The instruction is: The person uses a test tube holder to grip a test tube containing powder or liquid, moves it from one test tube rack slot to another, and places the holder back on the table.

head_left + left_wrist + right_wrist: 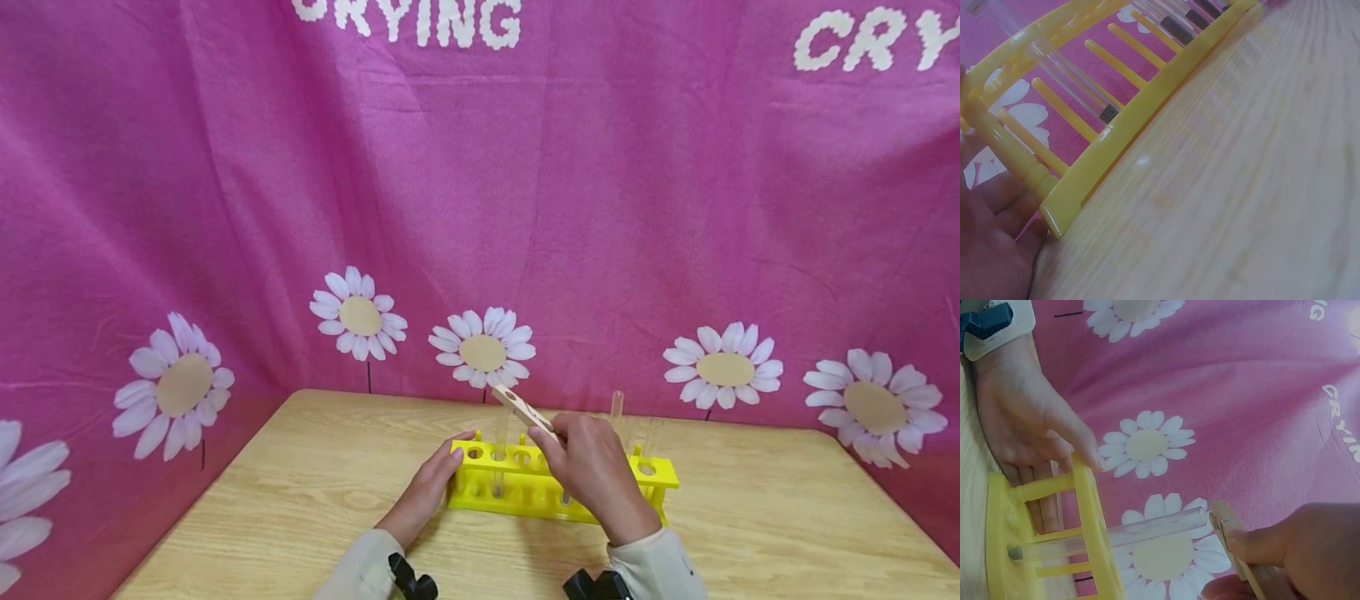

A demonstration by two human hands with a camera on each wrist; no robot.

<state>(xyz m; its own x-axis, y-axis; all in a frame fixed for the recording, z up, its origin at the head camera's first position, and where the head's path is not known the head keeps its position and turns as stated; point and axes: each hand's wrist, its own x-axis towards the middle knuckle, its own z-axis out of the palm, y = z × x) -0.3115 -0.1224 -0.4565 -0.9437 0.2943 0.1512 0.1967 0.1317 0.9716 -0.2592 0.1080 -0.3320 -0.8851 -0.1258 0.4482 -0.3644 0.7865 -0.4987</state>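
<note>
A yellow test tube rack [474,503] stands on the table. My left hand [423,487] grips its left end, thumb at the top plate and fingers behind the end post. In my right hand [596,467] is a wooden test tube clamp [528,414] with a metal spring, pinched between thumb and fingers. The right wrist view shows the clamp's tip right at the mouth of a glass test tube [1160,526], which stands in a hole near the rack's left end. Dark material [1109,114] lies at the bottom of that tube.
More glass tubes stand toward the rack's right end, one [617,407] rising behind my right hand. Dark contents [1177,30] show in several of them. Yellow pegs [1063,107] line the rack. A pink cloth with daisies [600,208] hangs behind the wooden table [300,500].
</note>
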